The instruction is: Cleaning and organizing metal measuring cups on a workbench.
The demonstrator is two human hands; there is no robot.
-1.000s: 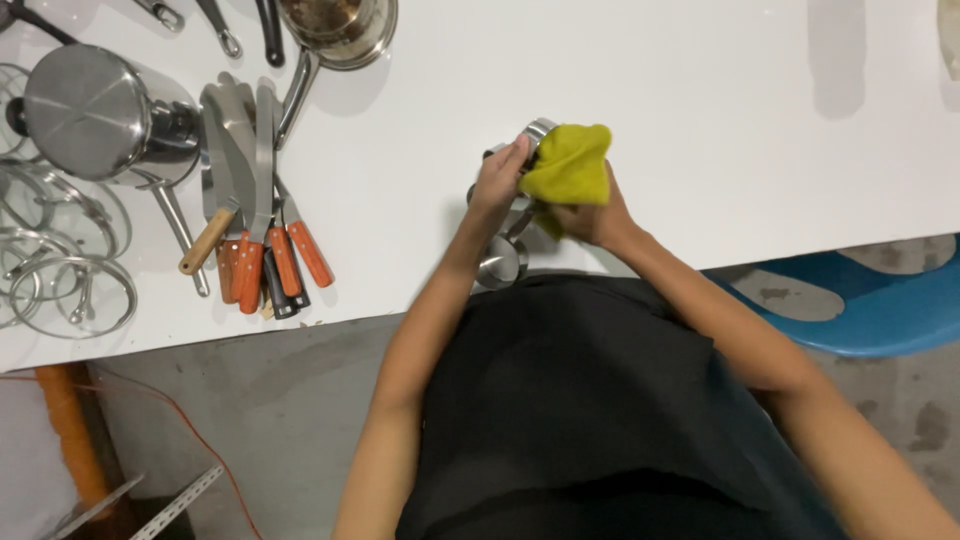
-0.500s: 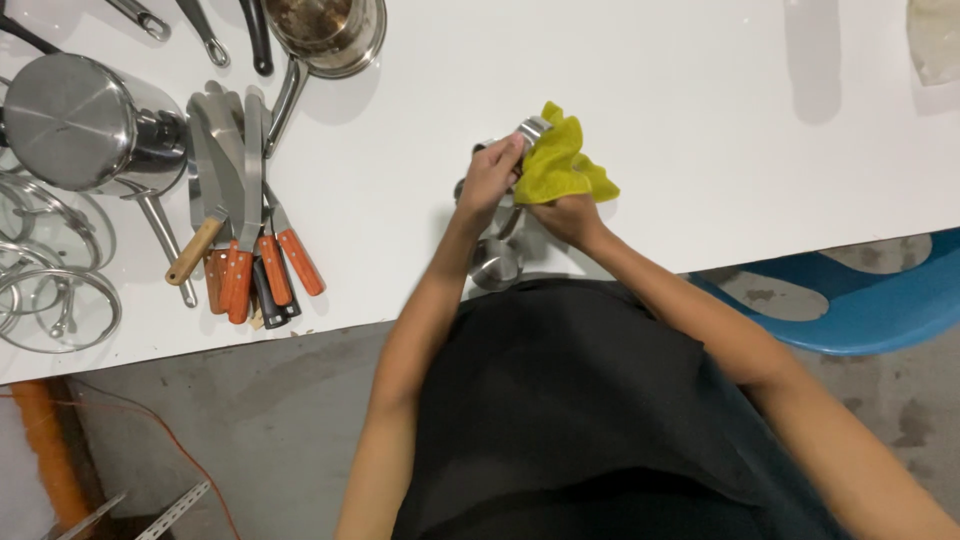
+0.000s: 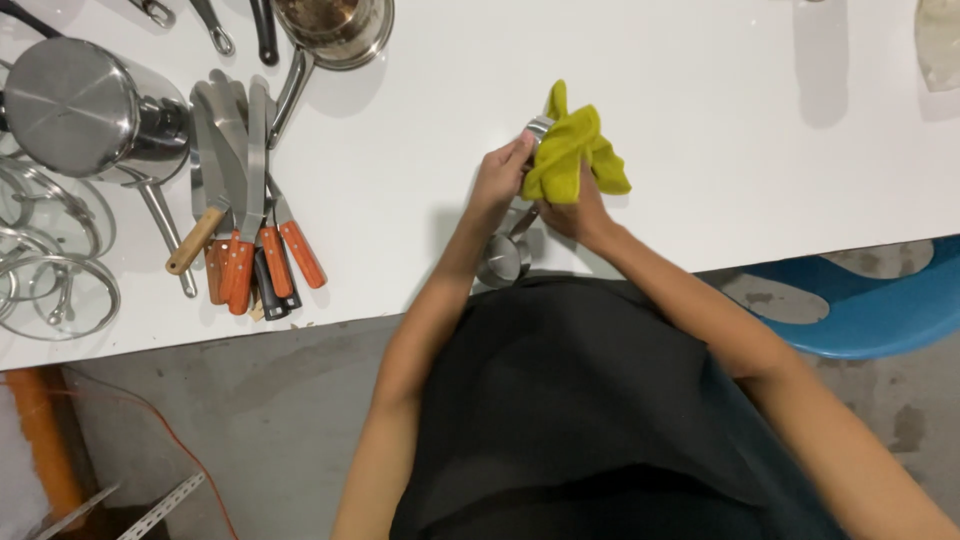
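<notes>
Hands with cloth and steel cup at the near edge of the white surface (image 3: pixel 700 120)

Left hand (image 3: pixel 497 185) pinches the small steel cup (image 3: pixel 505 255) by its handle — right hand (image 3: pixel 575 210), fingers closed, clutches the yellow-green cloth (image 3: pixel 570 150) against it; knives (image 3: pixel 250 250) lie well to the left.

A white worktop (image 3: pixel 760 150) carries a row of knives (image 3: pixel 245 240) with orange and wooden handles — blades pointing away. Left of them stands a steel pot (image 3: pixel 75 105), with glass lids (image 3: pixel 45 270) just beside it. A steel saucepan (image 3: pixel 335 30) sits at the far edge. A blue chair (image 3: pixel 870 305) stands off the near edge.
</notes>
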